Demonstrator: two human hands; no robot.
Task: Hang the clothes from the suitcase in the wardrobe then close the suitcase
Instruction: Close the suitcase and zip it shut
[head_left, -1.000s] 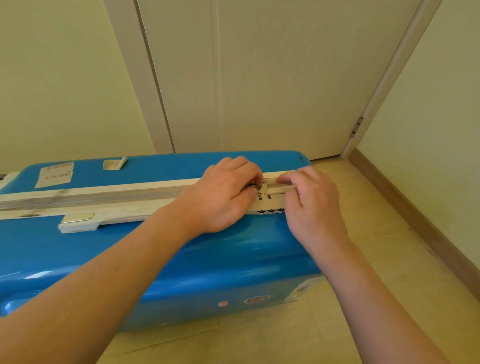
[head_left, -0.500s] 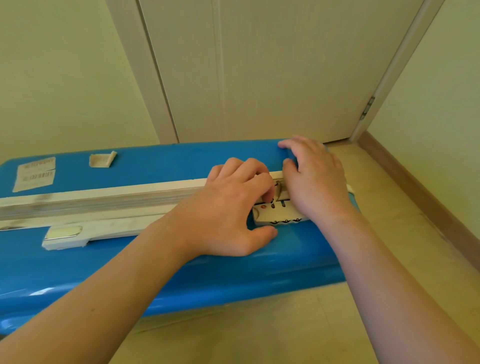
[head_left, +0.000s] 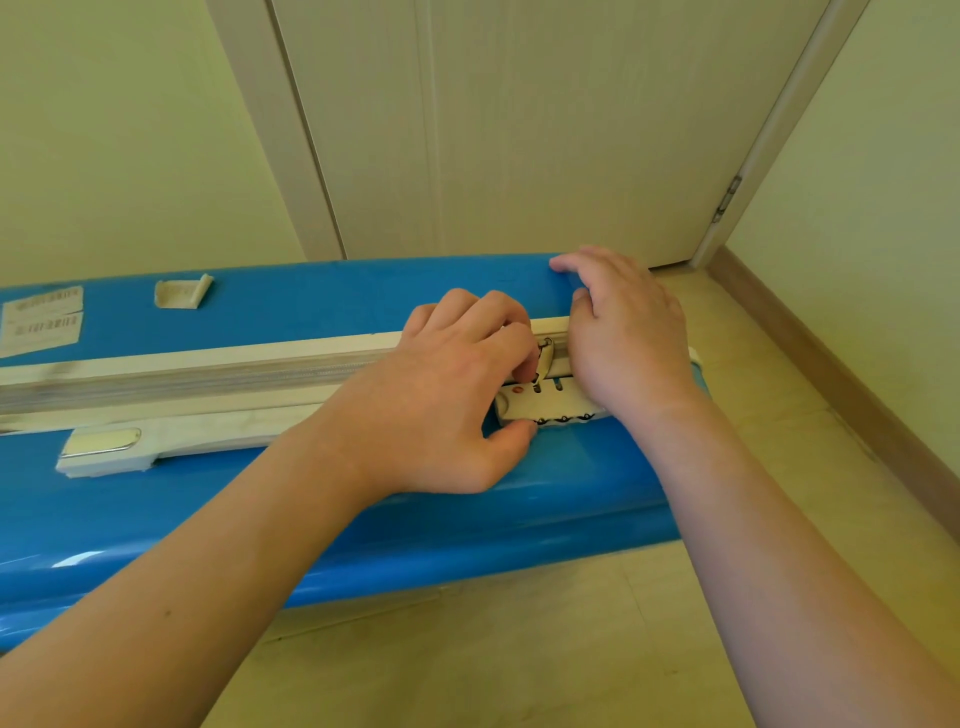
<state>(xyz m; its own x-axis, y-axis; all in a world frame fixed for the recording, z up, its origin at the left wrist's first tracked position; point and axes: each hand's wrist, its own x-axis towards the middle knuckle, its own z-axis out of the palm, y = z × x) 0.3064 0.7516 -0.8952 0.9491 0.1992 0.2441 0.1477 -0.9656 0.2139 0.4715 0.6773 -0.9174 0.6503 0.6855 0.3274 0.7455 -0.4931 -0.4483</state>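
Observation:
A glossy blue suitcase (head_left: 322, 306) lies closed on its side on the floor, with a cream zipper band (head_left: 208, 369) along its top edge. My left hand (head_left: 452, 395) pinches a metal zipper pull (head_left: 544, 358) at the white combination lock (head_left: 550, 402), thumb against the lock's lower left corner. My right hand (head_left: 623, 327) rests flat over the suitcase's right end, fingers spread on the blue shell, heel covering the lock's right part. No clothes or wardrobe are in view.
A cream carry handle (head_left: 156, 441) lies along the suitcase's side. White stickers (head_left: 41, 319) sit at the far left. A closed pale door (head_left: 519, 130) stands right behind the suitcase, a wall with brown skirting (head_left: 841, 374) to the right, beige floor tiles (head_left: 519, 649) in front.
My right hand left the zipper and moved up onto the suitcase's far right end. My left hand stayed at the zipper pull by the lock, its thumb dropping to the lock's corner.

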